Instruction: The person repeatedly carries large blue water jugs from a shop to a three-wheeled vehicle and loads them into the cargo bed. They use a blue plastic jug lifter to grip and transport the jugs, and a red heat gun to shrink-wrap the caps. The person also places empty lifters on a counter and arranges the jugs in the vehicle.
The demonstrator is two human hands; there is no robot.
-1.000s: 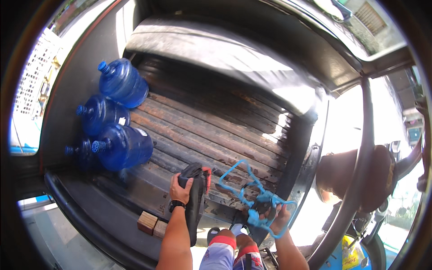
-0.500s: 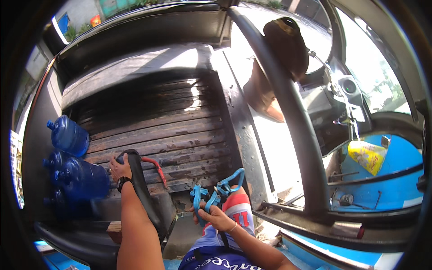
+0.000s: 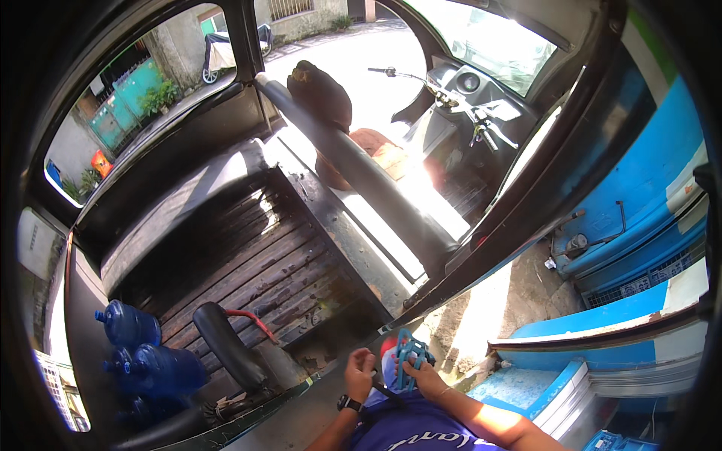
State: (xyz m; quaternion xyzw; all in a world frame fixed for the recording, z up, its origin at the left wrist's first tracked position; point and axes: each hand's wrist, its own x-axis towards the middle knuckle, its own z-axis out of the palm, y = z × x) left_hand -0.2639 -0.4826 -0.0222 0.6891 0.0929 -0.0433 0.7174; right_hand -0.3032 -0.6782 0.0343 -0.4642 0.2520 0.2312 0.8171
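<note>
My right hand point(image 3: 427, 378) is closed around a bunch of light-blue plastic jug handles point(image 3: 407, 352), held in front of my body. Beside it, my left hand point(image 3: 360, 373) is raised with loosely bent fingers, a black watch point(image 3: 349, 404) on its wrist. Nothing shows in that hand. It is apart from the handles. Several blue water jugs point(image 3: 171, 370) lie on their sides, stacked at the left of the vehicle's slatted floor point(image 3: 256, 263).
A black padded bar point(image 3: 226, 342) and a red curved bar point(image 3: 254, 322) stand near the opening. Along the right runs a thick black rail point(image 3: 376, 177), with a driver's seat and handlebar point(image 3: 474, 113) beyond. A blue-and-white structure point(image 3: 541, 383) is outside, at right.
My left hand has left the black padded bar and come close to my right hand. The view has turned to the right, and I stand further back, the handles still in my right hand.
</note>
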